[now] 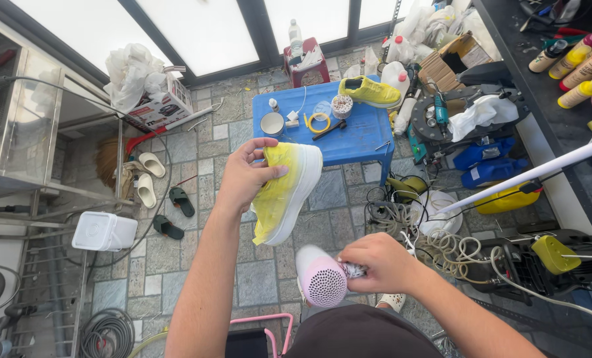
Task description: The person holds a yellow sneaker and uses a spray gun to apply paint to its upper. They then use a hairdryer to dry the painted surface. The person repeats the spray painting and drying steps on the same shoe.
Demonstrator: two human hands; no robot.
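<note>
Pink hair dryer, handle hidden inside right hand

Held sneaker: yellow cloth upper, matt, with a smooth white rubbery sole. Hair dryer: pale pink plastic, its rear grille finely perforated. At 12 o'clock, blue table: smooth plastic, faintly scuffed. Floor: rough grey stone pavers. At 9 o'clock, shelving: dull brushed metal
</note>
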